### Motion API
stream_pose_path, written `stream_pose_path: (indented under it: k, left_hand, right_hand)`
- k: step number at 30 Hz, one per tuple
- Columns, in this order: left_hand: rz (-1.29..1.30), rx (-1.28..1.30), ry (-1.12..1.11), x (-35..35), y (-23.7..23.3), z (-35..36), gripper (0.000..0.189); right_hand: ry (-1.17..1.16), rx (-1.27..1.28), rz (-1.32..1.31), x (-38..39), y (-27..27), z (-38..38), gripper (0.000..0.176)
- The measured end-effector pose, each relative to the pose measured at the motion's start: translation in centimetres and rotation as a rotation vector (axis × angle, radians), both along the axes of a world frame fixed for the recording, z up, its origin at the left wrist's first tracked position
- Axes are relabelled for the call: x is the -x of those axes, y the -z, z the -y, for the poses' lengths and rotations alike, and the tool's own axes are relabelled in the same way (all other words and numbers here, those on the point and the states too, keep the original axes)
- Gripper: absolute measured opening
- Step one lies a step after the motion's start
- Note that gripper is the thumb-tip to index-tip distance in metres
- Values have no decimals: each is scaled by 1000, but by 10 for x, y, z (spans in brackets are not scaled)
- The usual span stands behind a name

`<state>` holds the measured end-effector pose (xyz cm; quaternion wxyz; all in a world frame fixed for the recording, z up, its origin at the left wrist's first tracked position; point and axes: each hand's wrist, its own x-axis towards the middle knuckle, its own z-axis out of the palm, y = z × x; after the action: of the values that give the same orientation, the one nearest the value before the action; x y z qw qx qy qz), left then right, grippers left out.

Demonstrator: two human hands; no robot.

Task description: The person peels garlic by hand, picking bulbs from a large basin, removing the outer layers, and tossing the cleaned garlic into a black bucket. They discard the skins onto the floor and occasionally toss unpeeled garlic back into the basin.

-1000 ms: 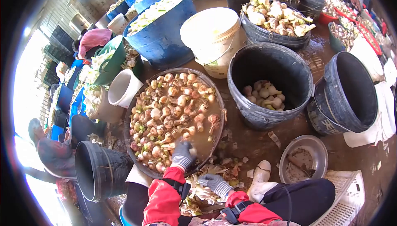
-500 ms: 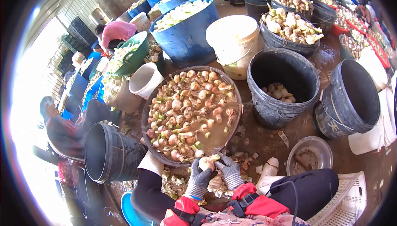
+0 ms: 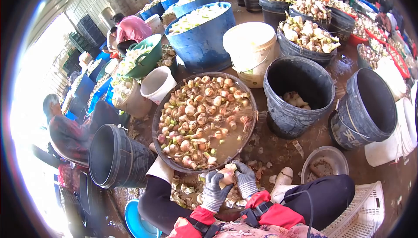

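My left hand [image 3: 215, 192], in a grey glove, is closed around the lower left side of a garlic bulb [image 3: 227, 175]. My right hand [image 3: 246, 180], gloved alike, grips the same bulb from the right with its fingertips. The bulb is held just outside the near rim of a wide dark tub [image 3: 157, 151]. Many garlic bulbs [image 3: 190, 110] with cut stems and roots float in the tub's muddy water [image 3: 226, 147]. Peeled skins and scraps [image 3: 182, 193] litter the floor below my hands.
Right of the tub stand a dark bucket [image 3: 278, 118] with a few pale bulbs inside and another dark bucket [image 3: 348, 125]. A metal bowl [image 3: 344, 162] sits nearer me. A black bucket [image 3: 126, 159] leans at left, near a seated person [image 3: 72, 135].
The bulb has been turned: its stem pointed right before, and it now stands more upright. Both hands have shifted slightly right, still on the bulb. The view has moved a little.
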<state>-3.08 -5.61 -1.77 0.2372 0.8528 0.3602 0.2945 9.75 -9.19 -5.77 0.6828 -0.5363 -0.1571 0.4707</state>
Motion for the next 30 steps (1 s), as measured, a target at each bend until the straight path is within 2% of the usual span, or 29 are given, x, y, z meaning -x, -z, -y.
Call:
stream_pose_path:
  k: [2,3,4,5,6,8,9,10,11,12,14,16,18,20,22,24,25,26,27,28,30]
  left_hand:
    - [24,-22,19,-3,-4,0,57]
    - [186,393,-88,-3,-6,1,55]
    - [346,808,-198,-3,-8,1,53]
    - [562,1074,-242,-1,-12,-6,48]
    - [807,1315,-147,5,-12,-10,38]
    - [852,1498,-108,16,-4,-21,40]
    - [853,1497,-111,21,16,-25,40]
    - [667,1152,-86,29,45,-28,44]
    - [479,808,-59,29,50,-30,48]
    - [477,808,-58,33,52,-30,48]
    - [926,1400,-242,28,19,-26,48]
    - [729,1061,-291,18,3,-9,50]
    - [581,674,-265,16,23,-8,52]
    - [617,708,-312,10,13,-14,55]
    - [763,1174,-396,8,6,-25,56]
    - [709,1240,-502,0,4,-44,51]
    - [707,1147,-460,-1,17,-57,49]
    - [708,1053,-420,-5,28,-69,46]
    - [756,1114,-496,-6,38,-76,41]
    - [757,1115,-495,-7,32,-71,41]
    - [673,847,-340,-15,-5,-48,38]
  right_hand:
    - [-16,25,53,-5,6,1,32]
    - [-59,54,209,-7,17,1,30]
    - [-59,56,208,-10,12,3,30]
    - [-110,37,56,-13,-1,4,30]
    - [-162,16,-97,-14,-8,4,30]
    - [-218,-52,-166,-14,-12,5,30]
    - [-290,-60,-125,-15,-24,7,29]
    - [-360,-67,-84,-15,-37,9,29]
    - [-364,-77,-64,-14,-43,9,27]
    - [-362,-77,-65,-13,-42,7,27]
    - [-394,-135,-247,-12,-34,3,28]
    - [-455,-42,-273,-6,-22,2,28]
    - [-520,56,-300,-1,-13,4,28]
    - [-520,116,-229,4,-22,5,25]
    - [-473,105,-170,7,-20,4,23]
    - [-601,175,213,9,-9,5,23]
    - [-613,180,116,12,-8,7,30]
    - [-678,204,160,10,-13,7,30]
    - [-650,202,5,10,-10,6,29]
    - [-618,196,-150,10,-7,4,28]
    - [-437,41,-364,3,-21,5,23]
